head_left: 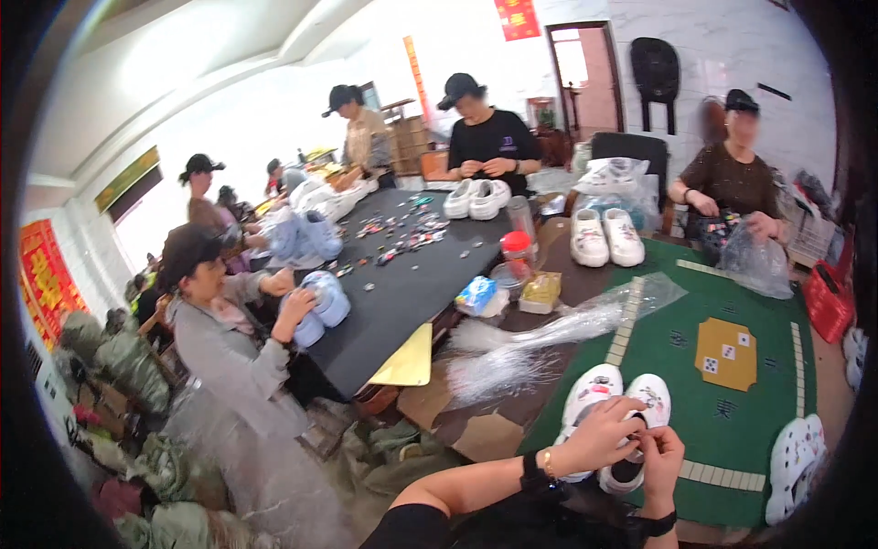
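A pair of white clogs with small colourful charms on their toes lies on the green mat before me: the left clog (593,389) and the right clog (651,393). My left hand (604,432) reaches across them, fingers curled onto the right clog near its foot opening. Close by, my right hand (662,450) is closed in a pinch at that same opening, touching the left fingertips. What the right fingers hold is too small to make out. Both hands partly hide the clogs' heels.
Another white clog (796,467) lies at the mat's right edge. A clear plastic bundle (512,352) stretches beyond my clogs. White clogs (607,238) stand farther off, near a red-lidded jar (517,247). Several people work around the black table (402,293); one sits across right with a plastic bag (757,265).
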The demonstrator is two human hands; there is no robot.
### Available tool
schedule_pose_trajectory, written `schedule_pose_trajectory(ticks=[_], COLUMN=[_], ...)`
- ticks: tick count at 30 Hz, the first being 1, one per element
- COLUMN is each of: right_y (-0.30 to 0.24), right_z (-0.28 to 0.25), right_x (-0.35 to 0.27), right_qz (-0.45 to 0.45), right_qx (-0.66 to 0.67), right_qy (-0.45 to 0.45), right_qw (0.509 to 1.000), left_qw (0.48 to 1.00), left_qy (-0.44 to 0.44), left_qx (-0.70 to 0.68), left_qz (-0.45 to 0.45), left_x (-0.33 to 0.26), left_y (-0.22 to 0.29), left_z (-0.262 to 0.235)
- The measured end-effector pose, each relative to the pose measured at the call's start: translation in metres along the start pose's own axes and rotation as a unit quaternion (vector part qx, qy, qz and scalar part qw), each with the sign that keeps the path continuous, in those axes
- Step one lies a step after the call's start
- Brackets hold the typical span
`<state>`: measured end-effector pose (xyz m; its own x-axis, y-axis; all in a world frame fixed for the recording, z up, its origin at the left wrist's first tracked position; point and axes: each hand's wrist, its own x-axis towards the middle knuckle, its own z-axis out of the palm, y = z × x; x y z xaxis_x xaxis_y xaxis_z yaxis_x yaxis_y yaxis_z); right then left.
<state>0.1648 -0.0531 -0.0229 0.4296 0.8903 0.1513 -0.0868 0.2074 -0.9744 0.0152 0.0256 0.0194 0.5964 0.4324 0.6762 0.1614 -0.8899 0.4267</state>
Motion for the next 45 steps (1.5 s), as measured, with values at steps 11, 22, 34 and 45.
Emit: schedule_pose_trajectory(ticks=[11, 22, 34, 45], right_y=[0.0, -0.008, -0.004, -0.024], right_z=[0.005, 0.01, -0.009, -0.028], right_x=[-0.004, -0.007, -0.005, -0.007], right_qz=[-0.001, -0.138, -0.168, -0.154], right_qx=[-0.067, -0.213, -0.259, -0.268], right_qy=[-0.033, -0.019, 0.016, 0.081], right_qw=[0.997, 0.967, 0.951, 0.948], left_qw=[0.995, 0.986, 0.97, 0.984], left_qy=[0.003, -0.038, -0.065, 0.027], left_qx=[0.085, 0.143, 0.214, 0.119], left_qz=[0.052, 0.083, 0.098, -0.131], left_x=[-0.004, 0.0, 0.0, -0.032], left_y=[0.0, 0.002, -0.01, -0.049], left_z=[-0.006, 0.004, -0.014, -0.035])
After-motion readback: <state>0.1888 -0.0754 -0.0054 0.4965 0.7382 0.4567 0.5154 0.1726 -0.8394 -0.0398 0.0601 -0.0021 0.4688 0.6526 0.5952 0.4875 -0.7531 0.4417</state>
